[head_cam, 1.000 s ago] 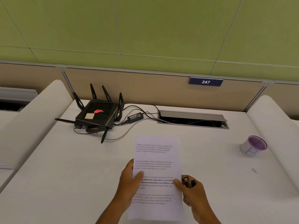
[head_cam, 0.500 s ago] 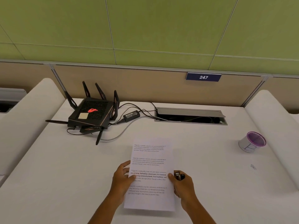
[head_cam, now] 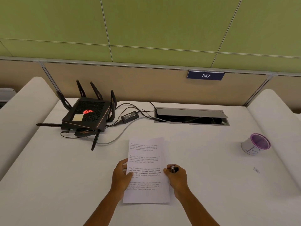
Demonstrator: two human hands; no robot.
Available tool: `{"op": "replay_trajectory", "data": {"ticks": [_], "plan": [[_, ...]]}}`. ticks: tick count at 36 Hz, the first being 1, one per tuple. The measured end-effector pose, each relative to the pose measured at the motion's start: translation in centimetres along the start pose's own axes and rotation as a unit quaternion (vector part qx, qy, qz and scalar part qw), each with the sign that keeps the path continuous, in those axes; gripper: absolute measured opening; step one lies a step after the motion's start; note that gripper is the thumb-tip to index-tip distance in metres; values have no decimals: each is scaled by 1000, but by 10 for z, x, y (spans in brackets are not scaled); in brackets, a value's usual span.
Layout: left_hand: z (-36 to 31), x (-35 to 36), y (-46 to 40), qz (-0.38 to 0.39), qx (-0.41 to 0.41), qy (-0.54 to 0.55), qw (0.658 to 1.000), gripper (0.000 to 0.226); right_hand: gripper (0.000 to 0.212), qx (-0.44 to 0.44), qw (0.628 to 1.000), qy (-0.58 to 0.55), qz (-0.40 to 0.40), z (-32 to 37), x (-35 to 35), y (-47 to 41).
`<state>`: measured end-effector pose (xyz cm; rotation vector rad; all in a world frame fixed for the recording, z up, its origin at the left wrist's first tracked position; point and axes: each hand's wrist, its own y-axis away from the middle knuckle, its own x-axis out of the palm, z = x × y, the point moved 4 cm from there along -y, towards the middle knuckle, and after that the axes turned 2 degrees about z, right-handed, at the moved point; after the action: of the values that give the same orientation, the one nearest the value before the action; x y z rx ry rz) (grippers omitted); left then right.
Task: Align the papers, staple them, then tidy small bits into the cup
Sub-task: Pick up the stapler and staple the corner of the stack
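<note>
A stack of printed white papers (head_cam: 146, 168) is held upright-tilted over the white desk (head_cam: 65, 185), its top edges slightly fanned. My left hand (head_cam: 121, 175) grips the papers' left edge with the thumb on the front sheet. My right hand (head_cam: 176, 178) pinches the right edge and also holds a small black and silver stapler (head_cam: 174, 169) between its fingers. A white cup with a purple rim (head_cam: 255, 144) stands at the far right. A small bit of metal (head_cam: 256, 170) lies on the desk below the cup.
A black router with antennas (head_cam: 86, 115) and its power brick (head_cam: 129, 116) with cables sit at the back left. An open cable hatch (head_cam: 190, 115) lies at the back middle. White padded dividers flank the desk on both sides.
The papers have come lower and nearer the desk, still held by both hands. The head camera has tilted, so the scene sits a little lower and more to the left.
</note>
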<state>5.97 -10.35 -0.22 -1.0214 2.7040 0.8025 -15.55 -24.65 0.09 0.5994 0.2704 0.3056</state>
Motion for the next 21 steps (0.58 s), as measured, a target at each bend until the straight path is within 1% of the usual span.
{"op": "replay_trajectory", "data": {"ticks": [9,21], "plan": [[-15,5,-37,1,22,-20,1000,51,16,-22,999,7,-24,17,4,-35],[-38,13,-87,0,40,-36,999,48,17,-37,998,2,-47,48,15,-80]]}}
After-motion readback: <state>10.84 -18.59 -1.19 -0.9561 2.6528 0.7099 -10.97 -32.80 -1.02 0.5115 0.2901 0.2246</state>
